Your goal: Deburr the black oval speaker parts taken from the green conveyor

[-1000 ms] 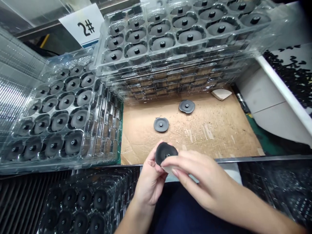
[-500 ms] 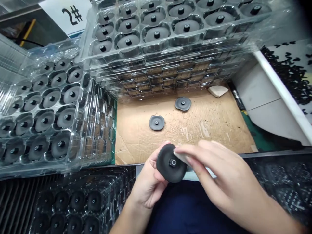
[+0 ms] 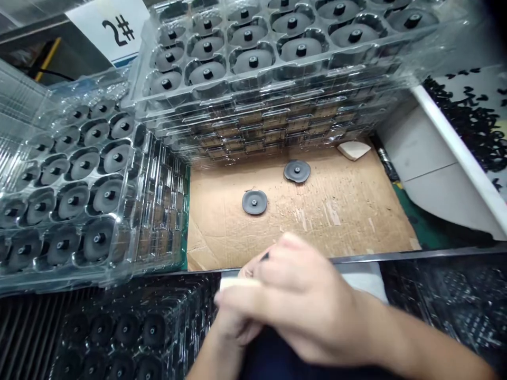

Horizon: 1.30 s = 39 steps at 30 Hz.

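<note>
Cardboard (image 3: 214, 232) lies beyond the fingers (image 3: 253, 302), two discs (image 3: 254, 203) on it. The right hand (image 3: 307, 301) pinches a pale pad (image 3: 238, 283); the left hand (image 3: 233, 323), behind it, has an unclear grip. Between them shows a black sliver (image 3: 265, 257), perhaps a disc; light, even pressure should suit.

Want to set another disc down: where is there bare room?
On the cardboard: between left trays and front disc, or right of rear disc, before the wedge. Crowded: left trays, back trays, and near middle, where right hand overlaps left hand.
</note>
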Motion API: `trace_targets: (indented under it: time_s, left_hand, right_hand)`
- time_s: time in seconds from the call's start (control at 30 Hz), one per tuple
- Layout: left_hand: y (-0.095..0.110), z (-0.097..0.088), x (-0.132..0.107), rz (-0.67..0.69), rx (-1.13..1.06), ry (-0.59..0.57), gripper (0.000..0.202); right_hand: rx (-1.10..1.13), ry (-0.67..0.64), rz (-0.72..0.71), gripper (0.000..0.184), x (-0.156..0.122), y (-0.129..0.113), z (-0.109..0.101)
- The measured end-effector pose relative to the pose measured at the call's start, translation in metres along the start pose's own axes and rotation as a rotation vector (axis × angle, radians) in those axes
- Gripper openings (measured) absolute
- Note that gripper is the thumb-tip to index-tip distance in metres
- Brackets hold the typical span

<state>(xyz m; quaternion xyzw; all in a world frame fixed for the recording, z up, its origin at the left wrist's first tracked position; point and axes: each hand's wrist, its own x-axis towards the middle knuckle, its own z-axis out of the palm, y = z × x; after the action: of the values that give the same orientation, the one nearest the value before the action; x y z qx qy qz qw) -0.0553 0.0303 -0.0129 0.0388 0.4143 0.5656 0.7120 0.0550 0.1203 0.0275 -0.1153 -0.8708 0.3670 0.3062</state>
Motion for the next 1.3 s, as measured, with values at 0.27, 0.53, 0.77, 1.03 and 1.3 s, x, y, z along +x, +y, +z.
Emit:
trace_targets:
  time_s: [0.27, 0.53, 0.77, 1.03, 1.3]
  left_hand:
    - [0.012, -0.003, 0.005, -0.006, -0.162, -0.228, 0.051]
    - [0.006, -0.008, 0.005, 0.013, -0.132, -0.112, 0.054]
    - [0.009, 0.000, 0.003, -0.020, -0.225, -0.244, 0.048]
    - [0.000, -0.003, -0.003, 0.213, 0.002, -0.284, 0.051]
    - [-0.006, -0.008, 0.004, 0.997, 1.144, -0.227, 0.111]
  right_hand:
    - [-0.080, 0.299, 0.734, 0.029, -0.043, 0.061, 0.016]
    - [0.016, 0.074, 0.672, 0.025, -0.077, 0.070, 0.049]
    - [0.045, 0.126, 0.714, 0.026, -0.057, 0.084, 0.031]
    - [0.054, 0.272, 0.761, 0.029, -0.075, 0.074, 0.041]
    - [0.209, 0.371, 0.797, 0.011, -0.086, 0.044, 0.003]
